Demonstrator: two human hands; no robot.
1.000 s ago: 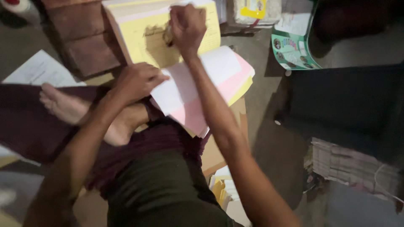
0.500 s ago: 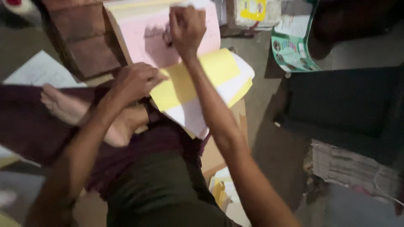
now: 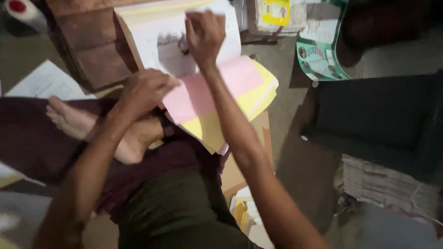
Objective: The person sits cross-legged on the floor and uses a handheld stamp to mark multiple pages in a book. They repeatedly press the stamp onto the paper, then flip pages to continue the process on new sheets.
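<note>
Cluttered floor is lying underneath while the right hand (image 3: 204,34) is pinching a white sheet (image 3: 161,39) of the paper pad (image 3: 221,99) (on the lap), left hand (image 3: 145,90) curling onto the pink page's (image 3: 203,92) edge.

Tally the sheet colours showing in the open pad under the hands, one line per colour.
White sheet, under the right hand: 1
Pink sheet, by the left hand: 1
Yellow sheets, edges fanned and blurred, at least: 1
Total colours: 3
</note>
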